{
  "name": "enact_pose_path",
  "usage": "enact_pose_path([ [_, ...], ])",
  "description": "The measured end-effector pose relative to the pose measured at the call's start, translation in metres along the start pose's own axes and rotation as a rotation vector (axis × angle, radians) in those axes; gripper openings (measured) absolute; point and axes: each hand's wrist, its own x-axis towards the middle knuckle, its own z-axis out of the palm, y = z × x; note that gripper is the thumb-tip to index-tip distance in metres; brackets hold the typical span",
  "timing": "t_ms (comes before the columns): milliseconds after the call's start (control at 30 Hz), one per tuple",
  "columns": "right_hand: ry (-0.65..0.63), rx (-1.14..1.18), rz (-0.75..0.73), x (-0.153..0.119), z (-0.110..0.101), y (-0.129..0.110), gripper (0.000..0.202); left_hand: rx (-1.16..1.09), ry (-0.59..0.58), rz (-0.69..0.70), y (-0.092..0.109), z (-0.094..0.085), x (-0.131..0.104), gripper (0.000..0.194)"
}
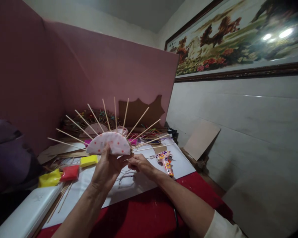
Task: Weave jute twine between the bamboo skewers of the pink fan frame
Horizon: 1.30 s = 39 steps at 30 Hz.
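Observation:
A pale pink half-round piece with red dots (119, 142) stands upright above the table, several thin wooden sticks (115, 114) fanning out from its curved edge. My left hand (107, 167) grips it at the flat lower edge, thumb on the front face. Just below its right corner is my right hand (140, 163), its fingers pinched together; whatever is between them is too small to name. A flower-patterned glue gun (166, 162) lies to the right of my right hand.
Yellow (88, 160) and red packets (70, 173) lie at the left, near a white case (27, 211) and loose sticks (64, 197). Scissors (152, 141) and a cut brown cardboard sheet (141, 114) are behind. White paper (183, 165) covers part of the red tablecloth (201, 191).

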Motion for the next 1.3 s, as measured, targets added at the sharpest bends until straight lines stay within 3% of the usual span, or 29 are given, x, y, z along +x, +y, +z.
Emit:
enact_pose_path([
  [200, -0.012, -0.071, 0.091, 0.012, 0.008, -0.002, 0.015, -0.065, -0.070, 0.018, -0.001, 0.003, -0.006, 0.032],
  [300, -0.014, -0.269, -0.012, 0.008, 0.002, -0.009, 0.020, -0.103, -0.062, 0.088, -0.001, 0.005, -0.006, 0.028],
  [367, 0.077, -0.447, -0.126, -0.006, -0.012, -0.015, 0.023, -0.105, -0.030, 0.143, 0.000, 0.006, -0.007, 0.028],
  [400, 0.206, -0.540, -0.182, -0.016, -0.022, -0.018, 0.025, -0.109, -0.007, 0.173, 0.000, 0.007, -0.007, 0.027],
  [467, 0.634, -0.695, -0.248, -0.040, -0.044, -0.022, 0.026, -0.123, 0.033, 0.236, 0.001, 0.009, -0.008, 0.026],
  [533, 0.923, -0.828, -0.193, -0.065, -0.063, -0.021, 0.031, -0.138, 0.056, 0.289, 0.001, 0.011, -0.008, 0.024],
  [567, 0.997, -0.903, -0.117, -0.075, -0.070, -0.019, 0.035, -0.142, 0.056, 0.305, 0.001, 0.012, -0.009, 0.023],
  [700, 0.898, -1.141, 0.269, -0.094, -0.074, -0.002, 0.071, -0.145, 0.059, 0.308, 0.000, 0.012, -0.009, 0.022],
  [800, 0.803, -1.193, 0.350, -0.090, -0.069, 0.013, 0.078, -0.137, 0.062, 0.284, 0.000, 0.011, -0.009, 0.021],
  [933, 0.800, -1.154, 0.287, -0.086, -0.075, 0.023, 0.055, -0.134, 0.062, 0.261, 0.000, 0.010, -0.008, 0.022],
  [1100, 0.862, -1.066, 0.103, -0.086, -0.104, 0.025, 0.049, -0.154, 0.074, 0.223, -0.001, 0.012, -0.009, 0.024],
  [1200, 0.774, -1.049, 0.004, -0.080, -0.120, 0.023, 0.048, -0.158, 0.084, 0.211, -0.001, 0.013, -0.010, 0.025],
  [1300, 0.599, -1.075, -0.059, -0.070, -0.128, 0.021, 0.046, -0.170, 0.110, 0.201, -0.002, 0.013, -0.010, 0.024],
])
